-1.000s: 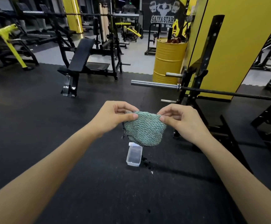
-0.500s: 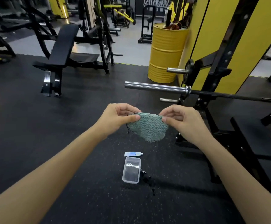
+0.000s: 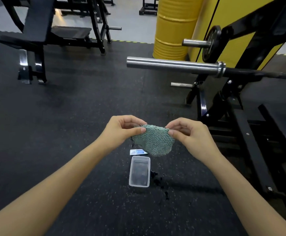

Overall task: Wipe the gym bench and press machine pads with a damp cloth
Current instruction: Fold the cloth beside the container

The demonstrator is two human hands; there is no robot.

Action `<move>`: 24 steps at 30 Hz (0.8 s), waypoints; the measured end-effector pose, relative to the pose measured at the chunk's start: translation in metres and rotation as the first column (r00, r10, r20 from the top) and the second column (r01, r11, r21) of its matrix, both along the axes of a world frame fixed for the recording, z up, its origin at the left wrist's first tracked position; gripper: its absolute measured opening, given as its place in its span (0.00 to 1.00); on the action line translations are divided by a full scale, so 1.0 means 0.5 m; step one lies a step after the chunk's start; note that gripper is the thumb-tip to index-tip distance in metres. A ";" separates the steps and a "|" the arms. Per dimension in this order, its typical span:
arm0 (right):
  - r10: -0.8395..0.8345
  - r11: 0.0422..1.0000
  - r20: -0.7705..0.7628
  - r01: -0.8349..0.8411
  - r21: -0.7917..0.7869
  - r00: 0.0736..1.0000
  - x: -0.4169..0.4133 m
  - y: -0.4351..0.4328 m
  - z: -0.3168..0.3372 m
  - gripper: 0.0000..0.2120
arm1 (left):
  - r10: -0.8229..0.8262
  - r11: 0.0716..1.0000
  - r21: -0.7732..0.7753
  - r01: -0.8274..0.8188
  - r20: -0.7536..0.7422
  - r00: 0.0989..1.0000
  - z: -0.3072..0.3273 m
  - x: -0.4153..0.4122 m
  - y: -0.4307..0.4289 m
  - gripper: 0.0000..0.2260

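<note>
Two hands hold a small green cloth (image 3: 154,142) in the air above the floor (image 3: 67,120), between the person's outstretched bare forearms. The left hand (image 3: 121,129) pinches the cloth's upper left edge between thumb and curled fingers; the right hand (image 3: 188,135) pinches the upper right edge the same way. The cloth hangs between them in a rounded, sagging shape. Its surface is nubby with wavy ridges, and a dark edging shows along its lower rim.

Below the cloth, a clear plastic tub (image 3: 130,174), rectangular with rounded corners, sits on the floor. A small white and blue tube (image 3: 138,152) lies just beyond its far end. Several dark blots (image 3: 157,179) dot the floor beside the tub's right side. The floor is black rubber matting with pale speckles.

Ahead on the right, a shiny steel bar (image 3: 171,65) rests across a black metal rack (image 3: 241,92), pointing left. A black padded bench (image 3: 283,126) lies low at the right edge under the rack. A ribbed yellow drum (image 3: 174,31) stands behind the bar. At the upper left, well apart from the hands, stands another bench (image 3: 38,19) with a tilted, flat black pad on a black frame.
</note>
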State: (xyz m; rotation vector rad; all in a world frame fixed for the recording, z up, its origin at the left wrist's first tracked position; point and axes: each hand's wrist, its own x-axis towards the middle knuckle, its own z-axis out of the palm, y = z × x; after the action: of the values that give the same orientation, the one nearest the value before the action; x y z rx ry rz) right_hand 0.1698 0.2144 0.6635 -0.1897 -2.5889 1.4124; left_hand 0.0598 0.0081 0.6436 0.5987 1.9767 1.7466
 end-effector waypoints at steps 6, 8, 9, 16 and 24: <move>-0.021 1.000 0.064 0.021 0.008 0.998 -0.041 -0.001 -0.261 0.07 | 0.001 1.000 -0.031 0.000 0.032 0.999 -0.257 -0.038 -0.001 0.07; -0.024 1.000 0.084 0.023 0.011 0.996 -0.048 -0.002 -0.345 0.07 | -0.003 0.999 -0.041 0.004 0.040 0.999 -0.341 -0.044 -0.002 0.07; -0.024 1.000 0.091 0.023 0.011 0.996 -0.053 -0.002 -0.386 0.08 | -0.005 0.999 -0.048 0.007 0.045 0.999 -0.382 -0.047 -0.002 0.07; -0.010 1.000 0.167 0.006 0.024 0.986 -0.071 -0.021 -0.662 0.06 | -0.036 0.994 -0.103 0.042 0.060 0.998 -0.664 -0.058 -0.029 0.05; 0.051 0.990 0.265 -0.084 0.113 0.963 -0.092 -0.053 -0.957 0.05 | -0.111 0.964 -0.235 0.121 0.055 0.992 -0.960 -0.078 -0.072 0.06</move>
State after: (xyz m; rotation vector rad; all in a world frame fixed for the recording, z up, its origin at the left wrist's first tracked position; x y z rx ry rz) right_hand 0.1239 0.1881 0.1850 -0.2903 -2.9129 1.3221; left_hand 0.0207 -0.0281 0.1633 0.5783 2.0395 1.4143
